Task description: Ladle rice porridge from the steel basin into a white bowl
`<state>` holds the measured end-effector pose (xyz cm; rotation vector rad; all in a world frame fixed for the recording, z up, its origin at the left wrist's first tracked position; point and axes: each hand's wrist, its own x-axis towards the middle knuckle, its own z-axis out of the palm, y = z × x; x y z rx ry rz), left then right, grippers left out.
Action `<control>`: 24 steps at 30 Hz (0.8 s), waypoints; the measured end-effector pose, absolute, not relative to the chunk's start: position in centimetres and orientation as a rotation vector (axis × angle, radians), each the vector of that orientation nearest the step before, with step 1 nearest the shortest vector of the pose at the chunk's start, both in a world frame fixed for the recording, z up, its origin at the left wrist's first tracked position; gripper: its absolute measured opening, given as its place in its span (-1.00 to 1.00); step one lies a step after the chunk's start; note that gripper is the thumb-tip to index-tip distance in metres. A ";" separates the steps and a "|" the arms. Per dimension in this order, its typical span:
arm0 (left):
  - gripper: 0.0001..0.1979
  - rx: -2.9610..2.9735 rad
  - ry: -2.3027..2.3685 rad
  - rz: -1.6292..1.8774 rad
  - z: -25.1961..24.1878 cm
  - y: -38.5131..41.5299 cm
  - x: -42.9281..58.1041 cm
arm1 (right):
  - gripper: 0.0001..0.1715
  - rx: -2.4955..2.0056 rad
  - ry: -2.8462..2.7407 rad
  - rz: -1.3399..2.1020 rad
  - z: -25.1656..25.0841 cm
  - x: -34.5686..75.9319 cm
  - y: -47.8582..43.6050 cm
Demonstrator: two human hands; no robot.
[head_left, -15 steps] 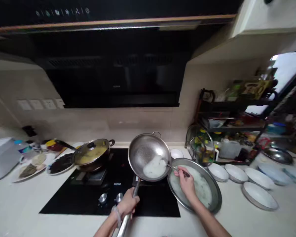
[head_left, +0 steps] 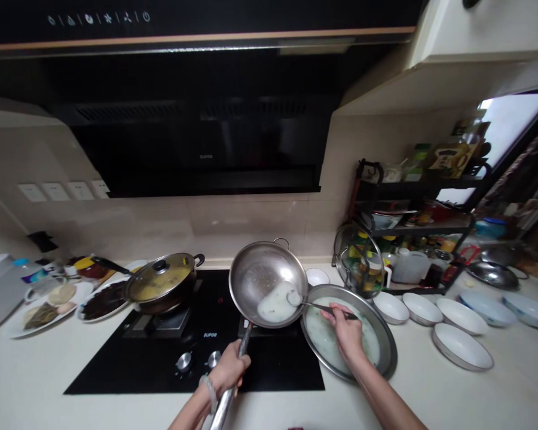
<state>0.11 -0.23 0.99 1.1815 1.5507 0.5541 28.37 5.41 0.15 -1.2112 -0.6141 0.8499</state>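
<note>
My left hand (head_left: 229,365) is wrapped round the long metal handle of a steel wok (head_left: 255,272), which is tilted to the right over the stove. Whitish liquid (head_left: 273,304) has pooled in the wok's lower right side. Between the fingers of my right hand (head_left: 346,331) is the dark handle of a ladle (head_left: 295,298), its bowl at the liquid inside the wok. Beneath that hand, a wide metal basin (head_left: 388,349) holds more of the cloudy liquid, and the wok's rim overlaps the basin's left edge.
A lidded pan (head_left: 161,283) with yellowish contents sits on the left burner of the black stove (head_left: 161,370). Plates of food (head_left: 87,292) lie farther left. Several white bowls (head_left: 461,346) stand at right, before a spice rack (head_left: 412,230). A glass lid (head_left: 357,260) leans there.
The ladle and my right hand have shifted slightly within the wok, the ladle's bowl now showing more clearly. My left hand keeps its grip, and the whole view has moved a little.
</note>
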 end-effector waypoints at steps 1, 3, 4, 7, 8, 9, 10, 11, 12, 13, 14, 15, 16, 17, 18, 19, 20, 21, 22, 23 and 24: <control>-0.81 1.185 1.552 0.556 1.0 -0.2 0.1 | -0.65 -1.209 -0.608 0.852 0.2 28.4 5.4; -0.80 1.190 1.551 0.562 1.0 -0.3 0.1 | -0.65 -1.207 -0.601 0.857 0.3 28.5 5.3; -0.80 1.190 1.553 0.565 1.0 -0.3 0.1 | -0.65 -1.207 -0.601 0.860 0.3 28.6 5.2; -0.80 1.181 1.556 0.558 1.0 -0.2 0.1 | -0.64 -1.210 -0.602 0.869 0.4 28.7 5.1; -0.81 1.179 1.556 0.555 1.0 -0.2 0.1 | -0.64 -1.210 -0.602 0.872 0.4 28.7 5.1; -0.81 1.179 1.556 0.552 1.0 -0.2 0.1 | -0.63 -1.210 -0.603 0.875 0.4 28.7 5.1; -0.81 1.182 1.556 0.552 1.0 -0.2 0.1 | -0.63 -1.208 -0.604 0.878 0.4 28.8 5.1; -0.82 1.184 1.557 0.551 0.9 -0.1 0.1 | -0.63 -1.204 -0.606 0.881 0.4 28.8 5.1; -0.82 1.185 1.559 0.552 0.7 -0.1 0.0 | -0.64 -1.200 -0.608 0.884 0.4 28.9 5.1; -0.82 1.185 1.558 0.553 0.6 -0.1 0.0 | -0.65 -1.197 -0.610 0.885 0.4 28.9 5.1; -0.82 1.184 1.556 0.554 0.5 -0.1 -0.1 | -0.65 -1.194 -0.612 0.887 0.4 29.0 5.1; -0.83 1.181 1.555 0.556 0.4 -0.1 -0.1 | -0.66 -1.194 -0.612 0.889 0.4 29.0 5.1; -0.83 1.181 1.554 0.556 0.3 -0.1 -0.1 | -0.67 -1.196 -0.612 0.892 0.5 29.1 5.1; -0.83 1.182 1.553 0.557 0.3 -0.2 -0.1 | -0.67 -1.199 -0.611 0.897 0.6 29.2 5.1; -0.83 1.186 1.555 0.558 0.2 -0.2 -0.1 | -0.68 -1.200 -0.610 0.901 0.7 29.2 5.1; -0.83 1.190 1.558 0.559 0.2 -0.2 -0.1 | -0.68 -1.198 -0.609 0.905 0.8 29.3 5.0; -0.83 1.193 1.559 0.558 0.3 -0.2 -0.1 | -0.69 -1.192 -0.608 0.909 1.0 29.4 5.0; -0.83 1.195 1.559 0.556 0.3 -0.2 -0.1 | -0.70 -1.184 -0.606 0.910 1.2 29.5 4.9; -0.83 1.195 1.557 0.554 0.3 -0.2 -0.1 | -0.70 -1.177 -0.605 0.911 1.5 29.6 4.8; -0.83 1.194 1.555 0.552 0.3 -0.2 -0.1 | -0.71 -1.173 -0.603 0.911 1.8 29.6 4.6; -0.83 1.194 1.552 0.550 0.2 -0.2 -0.1 | -0.71 -1.172 -0.600 0.911 2.1 29.7 4.5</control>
